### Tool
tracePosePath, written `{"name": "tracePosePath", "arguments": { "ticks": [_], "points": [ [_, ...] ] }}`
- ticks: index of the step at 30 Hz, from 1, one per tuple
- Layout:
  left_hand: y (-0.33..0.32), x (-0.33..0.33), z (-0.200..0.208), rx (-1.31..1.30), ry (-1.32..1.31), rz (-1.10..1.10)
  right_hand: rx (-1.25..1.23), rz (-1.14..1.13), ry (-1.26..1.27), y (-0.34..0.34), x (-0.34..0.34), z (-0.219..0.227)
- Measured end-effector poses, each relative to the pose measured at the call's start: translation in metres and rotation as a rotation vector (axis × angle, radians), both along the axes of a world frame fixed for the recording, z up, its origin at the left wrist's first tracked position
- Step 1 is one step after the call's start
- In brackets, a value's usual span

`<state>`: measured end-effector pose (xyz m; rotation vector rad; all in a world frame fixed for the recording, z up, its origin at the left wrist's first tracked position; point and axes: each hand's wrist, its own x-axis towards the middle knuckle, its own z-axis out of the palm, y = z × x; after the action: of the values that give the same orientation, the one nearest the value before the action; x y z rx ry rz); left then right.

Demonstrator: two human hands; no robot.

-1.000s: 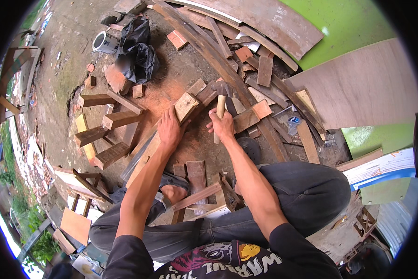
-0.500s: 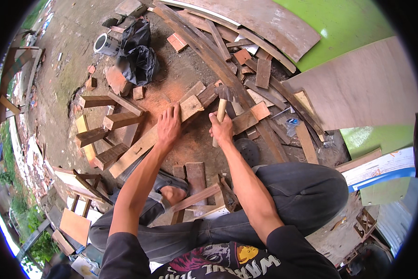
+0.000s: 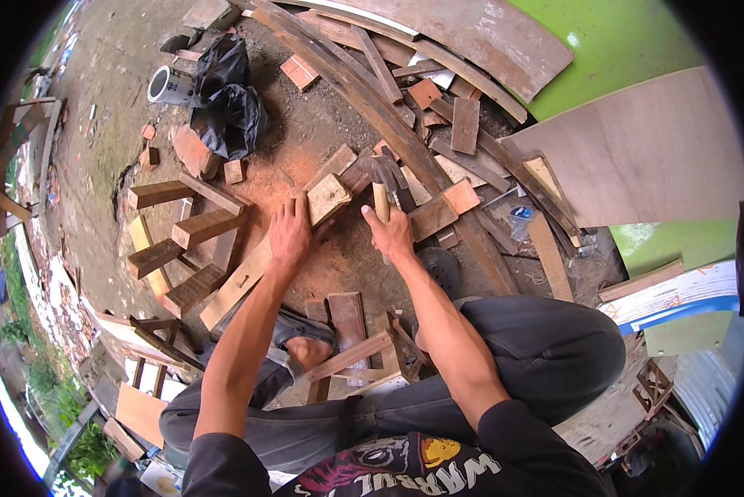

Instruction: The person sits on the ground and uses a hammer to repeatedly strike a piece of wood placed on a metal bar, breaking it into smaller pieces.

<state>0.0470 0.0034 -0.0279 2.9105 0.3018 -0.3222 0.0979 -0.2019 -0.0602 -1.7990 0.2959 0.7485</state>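
On the sawdust, left hand [image 3: 290, 234] on wood block [image 3: 328, 197], right hand [image 3: 391, 234] gripping hammer [image 3: 381, 192]

Soft, even daylight; faint shadows; sharp centre; strong fisheye bending and black vignette toward the rim.

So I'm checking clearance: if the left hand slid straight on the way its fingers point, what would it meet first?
Probably nothing new: the left hand already touches the pale square-ended wooden block, which lies just ahead of its fingers.
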Motion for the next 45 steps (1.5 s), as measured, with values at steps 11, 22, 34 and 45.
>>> {"name": "tracePosePath", "arguments": {
  "ticks": [11, 22, 34, 45],
  "points": [
    [-0.002, 0.001, -0.02, 0.047, -0.077, 0.03, -0.132, 0.025, -0.105, -0.004, -0.014, -0.032],
    [-0.005, 0.006, -0.009, 0.052, 0.046, 0.06, -0.151, 0.089, -0.157, -0.008, 0.021, 0.005],
    [-0.001, -0.013, -0.037, 0.064, -0.094, 0.005, -0.233, 0.186, 0.184, -0.013, 0.043, 0.0],
    [-0.002, -0.003, -0.032, 0.082, -0.023, 0.006, -0.233, 0.125, 0.226, -0.006, 0.021, -0.015]
  ]
}}
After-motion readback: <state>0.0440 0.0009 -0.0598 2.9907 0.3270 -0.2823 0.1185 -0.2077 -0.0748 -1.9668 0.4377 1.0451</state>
